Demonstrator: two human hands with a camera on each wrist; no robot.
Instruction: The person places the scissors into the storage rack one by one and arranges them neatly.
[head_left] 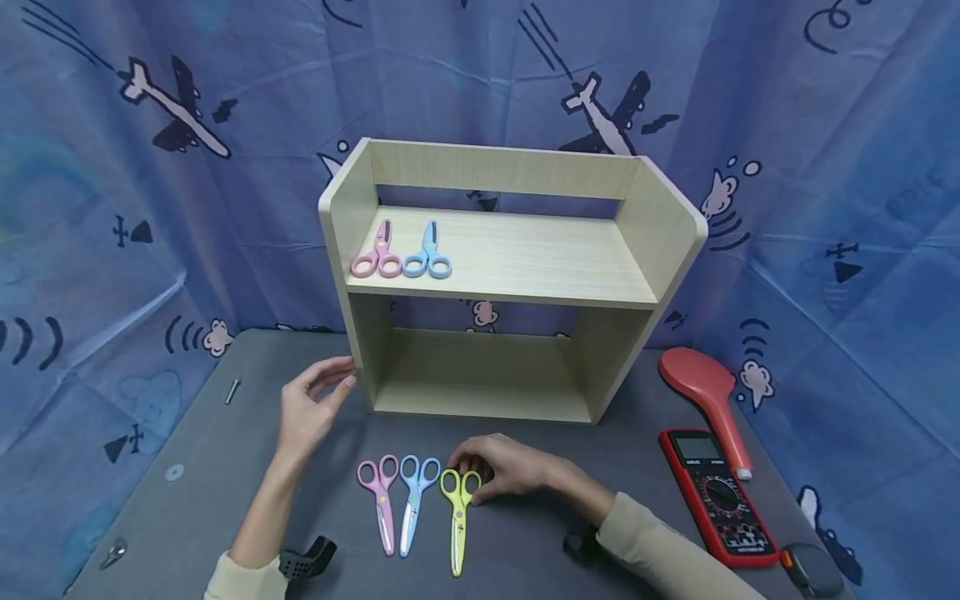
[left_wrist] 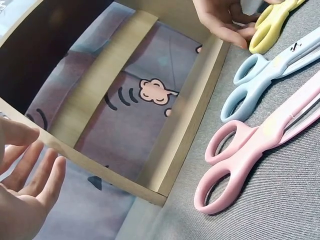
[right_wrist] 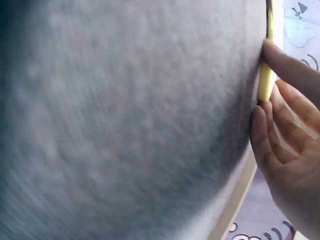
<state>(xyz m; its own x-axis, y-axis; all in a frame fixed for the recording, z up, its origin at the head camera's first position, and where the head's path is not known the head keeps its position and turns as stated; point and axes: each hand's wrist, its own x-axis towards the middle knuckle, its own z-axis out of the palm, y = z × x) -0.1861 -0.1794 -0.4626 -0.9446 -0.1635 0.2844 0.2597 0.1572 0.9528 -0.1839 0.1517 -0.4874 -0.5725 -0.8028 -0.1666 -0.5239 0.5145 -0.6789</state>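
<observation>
Fingers pinching the yellow scissors (head_left: pixel 458 523) at the handles, that's your right hand (head_left: pixel 510 467); your left hand (head_left: pixel 307 410), fingers loose, is at the left side of the shelf (head_left: pixel 525 250)!

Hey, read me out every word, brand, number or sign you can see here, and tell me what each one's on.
None can be read with certainty.
Red multimeter: printing on its face, too small to read.
Blue scissors on the table: a small dark mark, too small to make out.
Blue curtain: drawn planes and shapes; no wording I can read.
</observation>
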